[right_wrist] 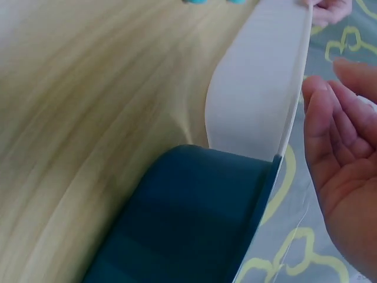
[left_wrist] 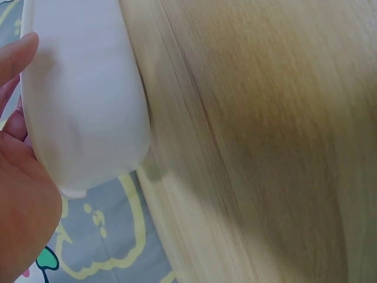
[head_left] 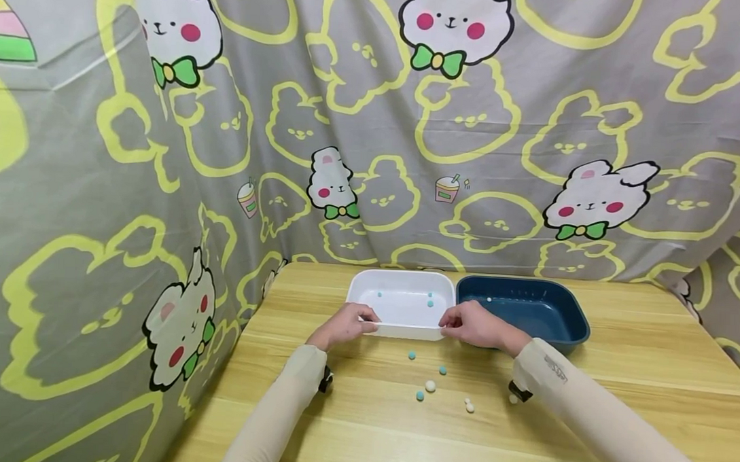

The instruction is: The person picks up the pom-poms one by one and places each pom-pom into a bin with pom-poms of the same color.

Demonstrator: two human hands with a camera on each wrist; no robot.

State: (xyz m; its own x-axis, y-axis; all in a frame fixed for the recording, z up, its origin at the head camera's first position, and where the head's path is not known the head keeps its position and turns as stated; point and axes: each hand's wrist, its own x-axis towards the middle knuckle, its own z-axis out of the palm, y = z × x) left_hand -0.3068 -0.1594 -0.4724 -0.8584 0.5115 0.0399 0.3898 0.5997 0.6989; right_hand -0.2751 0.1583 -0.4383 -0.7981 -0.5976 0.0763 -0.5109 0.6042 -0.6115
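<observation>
A white tub (head_left: 403,333) stands toward the back of the table with a few small blue balls (head_left: 431,304) inside. My left hand (head_left: 345,323) pinches its front rim near the left corner; in the left wrist view the thumb (left_wrist: 23,53) lies over the outer wall (left_wrist: 88,106) and the fingers are partly hidden behind the rim. At the front right corner is my right hand (head_left: 477,323). The right wrist view has its fingers (right_wrist: 318,112) loosely bent right beside the rim, the thumb held apart, with nothing between them.
A dark blue tub (head_left: 581,316) adjoins the white one on the right, a small white ball (head_left: 488,300) inside it. Several blue balls (head_left: 420,396) and white balls (head_left: 430,386) lie on the wooden table (head_left: 363,428) in front. A patterned curtain (head_left: 379,136) hangs behind and at the left.
</observation>
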